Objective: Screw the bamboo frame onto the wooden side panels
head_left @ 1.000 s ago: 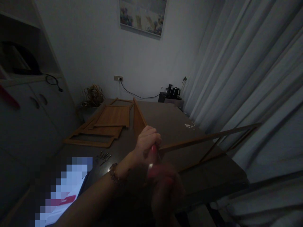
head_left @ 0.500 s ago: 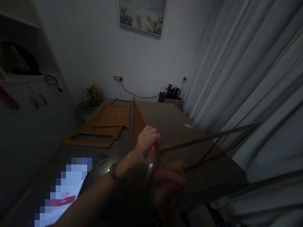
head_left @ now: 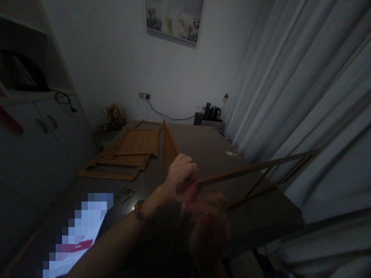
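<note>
My left hand (head_left: 181, 175) is closed round the near corner of a thin wooden frame (head_left: 255, 168) that stretches to the right over the table edge. A triangular wooden panel (head_left: 169, 144) rises just behind that hand. My right hand (head_left: 209, 227) is below and in front of the left one, dark and blurred, its fingers curled against the same corner on something small I cannot make out. A short pale metal piece (head_left: 182, 211) shows between the two hands. A beaded bracelet sits on my left wrist.
Flat wooden panels and a frame (head_left: 127, 152) lie on the dark table (head_left: 208, 150) at the far left. Several screws (head_left: 127, 191) lie near my left forearm. A paper sheet (head_left: 84, 231) is at the near left. Cabinets stand left, curtains right, a kettle (head_left: 213, 112) beyond.
My right hand has shifted slightly right and its fingers have turned against the frame corner. My left thumb has slid lower on the frame. The frame itself stays where it was.
</note>
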The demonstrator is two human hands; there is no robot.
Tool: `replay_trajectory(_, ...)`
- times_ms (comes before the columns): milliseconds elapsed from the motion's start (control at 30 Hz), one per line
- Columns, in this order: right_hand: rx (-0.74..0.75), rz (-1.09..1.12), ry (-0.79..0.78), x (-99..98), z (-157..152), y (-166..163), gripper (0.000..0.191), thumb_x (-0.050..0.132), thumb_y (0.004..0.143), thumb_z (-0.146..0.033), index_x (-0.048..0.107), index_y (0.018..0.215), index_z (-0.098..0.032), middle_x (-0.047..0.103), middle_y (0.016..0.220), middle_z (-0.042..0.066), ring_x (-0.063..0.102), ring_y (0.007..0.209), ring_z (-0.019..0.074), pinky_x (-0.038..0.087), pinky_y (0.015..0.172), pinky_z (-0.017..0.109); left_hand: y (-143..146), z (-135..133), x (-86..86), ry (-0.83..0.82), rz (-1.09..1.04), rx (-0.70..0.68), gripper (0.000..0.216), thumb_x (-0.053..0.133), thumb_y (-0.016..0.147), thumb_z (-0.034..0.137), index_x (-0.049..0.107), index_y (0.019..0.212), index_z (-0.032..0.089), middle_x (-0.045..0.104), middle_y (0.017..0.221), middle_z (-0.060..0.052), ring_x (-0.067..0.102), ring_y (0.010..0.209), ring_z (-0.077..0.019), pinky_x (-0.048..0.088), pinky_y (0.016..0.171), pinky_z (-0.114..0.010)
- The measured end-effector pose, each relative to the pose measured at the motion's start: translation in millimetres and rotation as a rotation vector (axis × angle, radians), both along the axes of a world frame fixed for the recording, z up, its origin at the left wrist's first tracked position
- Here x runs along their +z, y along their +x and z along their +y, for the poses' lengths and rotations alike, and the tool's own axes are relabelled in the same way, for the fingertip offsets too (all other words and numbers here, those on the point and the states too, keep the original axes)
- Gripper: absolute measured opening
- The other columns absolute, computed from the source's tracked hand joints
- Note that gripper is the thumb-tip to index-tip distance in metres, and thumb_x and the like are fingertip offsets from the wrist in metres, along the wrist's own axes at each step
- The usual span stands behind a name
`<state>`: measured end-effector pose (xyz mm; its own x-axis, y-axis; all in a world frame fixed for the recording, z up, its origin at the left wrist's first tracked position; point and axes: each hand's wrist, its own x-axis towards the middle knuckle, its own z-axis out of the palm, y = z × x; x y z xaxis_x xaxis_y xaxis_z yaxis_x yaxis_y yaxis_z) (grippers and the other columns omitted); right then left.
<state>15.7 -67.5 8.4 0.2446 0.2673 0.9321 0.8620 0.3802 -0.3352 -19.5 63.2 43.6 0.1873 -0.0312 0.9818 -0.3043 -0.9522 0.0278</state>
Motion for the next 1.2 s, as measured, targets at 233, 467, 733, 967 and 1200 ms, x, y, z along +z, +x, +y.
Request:
replay_trajectory(233,-0.015,-0.052,0.056,-2.3,1.5,3.0,0.028,0.032,0.100,-0.017,0.058,0.090,-0.017,0.059,0.073,0.000,0.052,0.070,0.0124,0.038,0.068,0.031,-0.2,-2.0,2.5,-0.008,0.007,0.012,0.031,0.027,0.095,0.033,0.031,0.067,0.022,0.033,0.050,0.006,0.033,0.048,-0.0117,0.032,0.054,-0.030)
replay_trajectory(467,-0.007,-0.034,0.068,-3.8,0.6,4.6,0.029,0.032,0.101,-0.018,0.057,0.087,-0.017,0.061,0.072,0.000,0.054,0.071,0.0123,0.039,0.071,0.032,0.8,-2.4,2.8,-0.003,-0.012,0.017,0.030,0.028,0.094,0.032,0.032,0.067,0.022,0.033,0.049,0.007,0.031,0.047,-0.0115,0.032,0.054,-0.030)
replay_trajectory(733,-0.012,0.009,0.044,-3.1,0.8,2.4,0.031,0.032,0.101,-0.022,0.057,0.083,-0.020,0.062,0.065,-0.002,0.053,0.063,0.0120,0.039,0.069,0.033,-0.3,-0.6,1.4,0.013,0.022,0.048,0.029,0.025,0.093,0.030,0.031,0.066,0.022,0.037,0.048,0.005,0.035,0.047,-0.0125,0.033,0.055,-0.032)
replay_trajectory(967,-0.037,-0.075,0.079,-4.1,-10.3,6.9,0.026,0.036,0.100,-0.024,0.056,0.086,-0.020,0.058,0.065,-0.004,0.053,0.066,0.0119,0.037,0.070,0.033,1.0,1.4,-1.1,0.011,-0.004,-0.004,0.025,0.028,0.092,0.028,0.032,0.068,0.022,0.037,0.050,0.006,0.033,0.048,-0.0119,0.033,0.055,-0.031)
replay_trajectory(1200,-0.198,-0.138,0.143,-23.2,-19.2,40.7,0.031,0.035,0.101,-0.027,0.060,0.084,-0.020,0.059,0.065,0.000,0.051,0.065,0.0145,0.036,0.068,0.035,-0.6,0.4,1.4,0.031,0.014,0.014,0.027,0.027,0.094,0.030,0.031,0.069,0.022,0.036,0.051,0.006,0.033,0.049,-0.0120,0.030,0.054,-0.030)
